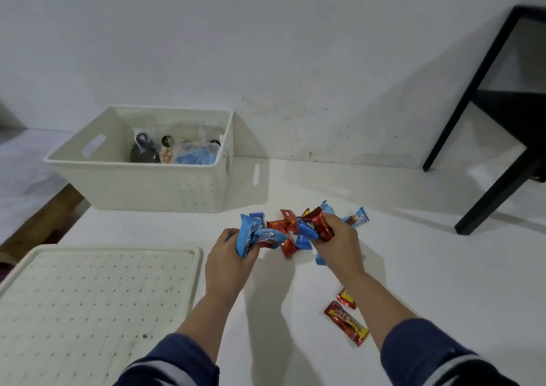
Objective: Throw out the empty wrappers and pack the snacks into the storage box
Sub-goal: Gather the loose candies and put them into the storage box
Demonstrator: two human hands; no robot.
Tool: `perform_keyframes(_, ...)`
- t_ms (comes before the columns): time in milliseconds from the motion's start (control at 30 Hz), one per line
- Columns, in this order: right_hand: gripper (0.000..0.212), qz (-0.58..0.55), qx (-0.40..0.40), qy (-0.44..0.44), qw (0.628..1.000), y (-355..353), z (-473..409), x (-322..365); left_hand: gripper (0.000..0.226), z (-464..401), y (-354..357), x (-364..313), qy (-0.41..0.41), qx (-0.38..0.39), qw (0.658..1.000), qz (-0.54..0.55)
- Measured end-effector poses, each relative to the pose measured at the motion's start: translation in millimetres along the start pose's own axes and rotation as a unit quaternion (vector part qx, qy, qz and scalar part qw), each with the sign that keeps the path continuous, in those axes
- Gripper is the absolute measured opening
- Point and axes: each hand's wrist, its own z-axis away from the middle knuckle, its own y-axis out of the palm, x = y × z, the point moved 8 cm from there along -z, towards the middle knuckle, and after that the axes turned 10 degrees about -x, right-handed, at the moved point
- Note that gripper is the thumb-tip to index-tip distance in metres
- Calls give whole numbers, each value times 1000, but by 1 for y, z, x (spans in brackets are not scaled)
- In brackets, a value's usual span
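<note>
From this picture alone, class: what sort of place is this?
Probably a plain room at home: a bare white wall, a white table with a storage box, and black furniture legs beside it.

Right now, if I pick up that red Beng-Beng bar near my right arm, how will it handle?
The red Beng-Beng bar looks puffed and straight, so probably full and fairly stiff, light for its size. Its glossy foil may be slippery. It lies flat on the white surface, so it is unlikely to roll.

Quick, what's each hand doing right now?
Left hand: closed on blue snacks.
Right hand: closed on red snacks from the pile.
</note>
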Motion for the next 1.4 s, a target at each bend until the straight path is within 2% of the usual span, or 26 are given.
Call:
perform_keyframes(100,25,-39,-22,-40,998,-5,-17,52,12,-24,-35,-21,9,-49,999,12)
perform_keyframes(267,16,-91,-29,-116,989,8,-35,144,16,-65,-109,-50,62,-125,990,23)
perform_keyframes(400,21,-120,-18,-165,979,35,-39,215,15,-104,-166,-52,106,-165,980,13)
perform_keyframes(567,27,-143,-12,-200,969,94,-48,285,26,-159,-227,-29,171,-198,965,-15)
perform_keyframes(700,23,-138,-7,-205,969,158,-60,323,35,-212,-263,2,235,-192,952,-41)
perform_keyframes(800,24,-128,-4,-198,972,210,-71,337,32,-252,-279,33,254,-183,947,-75)
perform_keyframes(967,21,-115,11,-164,980,282,-93,340,38,-316,-275,82,231,-139,958,-95)
perform_keyframes(1167,23,-70,64,-74,993,344,-124,315,18,-375,-230,136,146,-3,985,-88)
perform_keyframes(1267,25,-77,127,-22,989,375,-131,298,6,-389,-208,154,101,74,988,-85)
perform_keyframes(1333,46,-73,182,11,981,393,-131,286,13,-393,-194,166,72,130,985,-82)
perform_keyframes(1367,65,-65,213,27,974,401,-130,280,12,-394,-187,171,65,160,981,-83)
perform_keyframes(1400,82,-54,244,44,967,406,-128,275,21,-394,-180,175,62,193,976,-85)
